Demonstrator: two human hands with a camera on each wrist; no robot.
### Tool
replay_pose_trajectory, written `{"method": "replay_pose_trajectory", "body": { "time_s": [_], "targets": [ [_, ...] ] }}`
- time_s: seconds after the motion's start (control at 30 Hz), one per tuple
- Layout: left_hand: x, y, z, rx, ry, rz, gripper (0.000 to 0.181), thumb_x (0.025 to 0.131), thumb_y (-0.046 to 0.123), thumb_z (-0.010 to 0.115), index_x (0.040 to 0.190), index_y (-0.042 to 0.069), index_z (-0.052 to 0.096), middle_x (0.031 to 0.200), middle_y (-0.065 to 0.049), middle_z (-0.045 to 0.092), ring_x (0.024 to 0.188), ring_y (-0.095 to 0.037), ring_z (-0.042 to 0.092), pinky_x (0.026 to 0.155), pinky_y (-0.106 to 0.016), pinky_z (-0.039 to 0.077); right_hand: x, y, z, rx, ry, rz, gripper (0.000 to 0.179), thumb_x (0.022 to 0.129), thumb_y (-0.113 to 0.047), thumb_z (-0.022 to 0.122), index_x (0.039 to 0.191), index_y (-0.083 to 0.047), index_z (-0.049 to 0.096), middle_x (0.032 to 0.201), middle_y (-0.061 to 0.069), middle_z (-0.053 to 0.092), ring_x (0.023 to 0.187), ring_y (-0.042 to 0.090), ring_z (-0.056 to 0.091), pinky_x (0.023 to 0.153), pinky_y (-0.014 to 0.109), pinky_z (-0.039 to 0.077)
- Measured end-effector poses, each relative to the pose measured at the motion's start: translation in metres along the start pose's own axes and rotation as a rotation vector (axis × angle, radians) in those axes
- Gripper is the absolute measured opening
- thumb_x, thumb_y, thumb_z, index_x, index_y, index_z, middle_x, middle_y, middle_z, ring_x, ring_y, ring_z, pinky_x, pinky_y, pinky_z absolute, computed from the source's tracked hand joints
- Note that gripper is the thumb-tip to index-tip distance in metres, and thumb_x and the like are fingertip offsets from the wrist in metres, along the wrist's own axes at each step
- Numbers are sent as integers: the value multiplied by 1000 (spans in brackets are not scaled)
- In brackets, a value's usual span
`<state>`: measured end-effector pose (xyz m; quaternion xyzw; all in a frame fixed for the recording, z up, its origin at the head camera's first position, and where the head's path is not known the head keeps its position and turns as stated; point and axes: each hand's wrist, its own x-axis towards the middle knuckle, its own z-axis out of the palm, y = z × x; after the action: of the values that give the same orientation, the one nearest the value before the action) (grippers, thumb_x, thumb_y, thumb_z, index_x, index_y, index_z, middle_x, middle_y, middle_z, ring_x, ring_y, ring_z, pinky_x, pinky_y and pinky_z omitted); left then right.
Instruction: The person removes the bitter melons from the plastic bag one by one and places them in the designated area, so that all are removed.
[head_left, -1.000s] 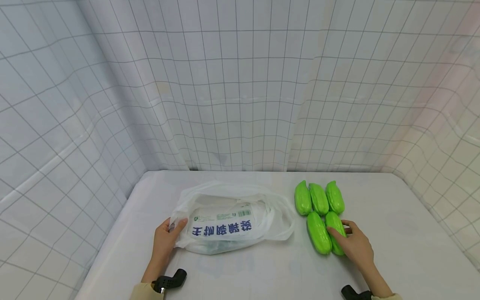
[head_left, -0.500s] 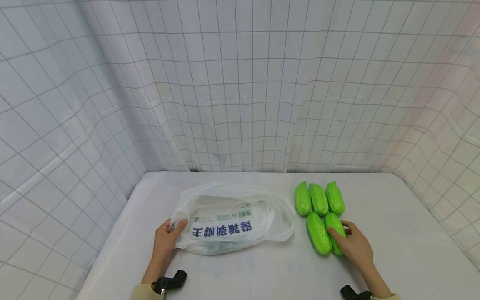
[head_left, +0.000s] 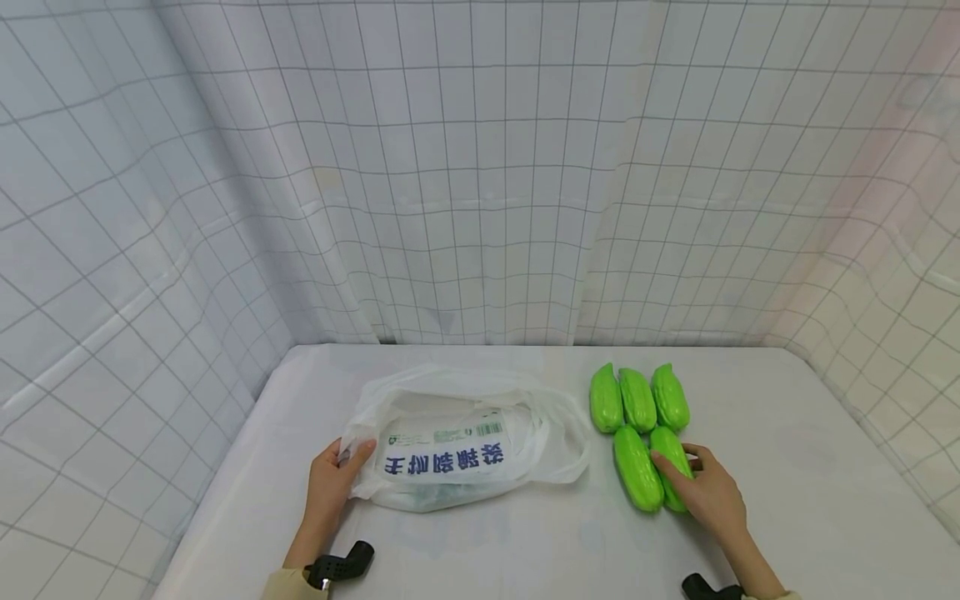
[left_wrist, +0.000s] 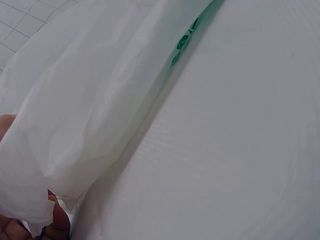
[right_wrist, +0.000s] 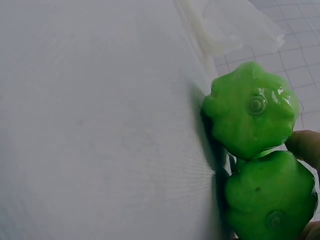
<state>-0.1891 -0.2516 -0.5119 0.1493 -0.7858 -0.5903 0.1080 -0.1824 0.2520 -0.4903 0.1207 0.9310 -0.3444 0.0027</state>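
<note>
My left hand [head_left: 328, 487] pinches the left edge of a white plastic bag [head_left: 420, 497], thumb over the film. The bag lies with its mouth spread open and dark blue lettering showing inside. In the left wrist view the bag's film [left_wrist: 100, 90] hides much of that hand. My right hand [head_left: 716, 496] grips the front right one of several bright green, ridged bitter melons [head_left: 670, 447], its thumb across the top and other fingers along the far side. A second bitter melon [head_left: 636, 471] lies close beside it on the left; both show end-on in the right wrist view.
Behind the front pair, three more bitter melons [head_left: 637, 400] lie in a row. The bag's looped handle [head_left: 581, 454] reaches toward them. A white cloth covers the table [head_left: 555, 550]. Grid-patterned white curtains [head_left: 480, 208] hang behind it and along both sides.
</note>
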Motion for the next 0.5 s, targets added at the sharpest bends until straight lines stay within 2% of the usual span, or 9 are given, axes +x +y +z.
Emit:
{"method": "replay_pose_trajectory", "body": {
  "time_s": [0.5],
  "targets": [
    [1,-2,-2,-3,-8,-6,54,85,42,70,117,0,60,100,-15,67,76,-15,60,65,-23,47,2,0,0,18,-18,-12,93,82,-69,55,135,7,40,120,33,52,102,44,53,73,50,45]
  ]
}}
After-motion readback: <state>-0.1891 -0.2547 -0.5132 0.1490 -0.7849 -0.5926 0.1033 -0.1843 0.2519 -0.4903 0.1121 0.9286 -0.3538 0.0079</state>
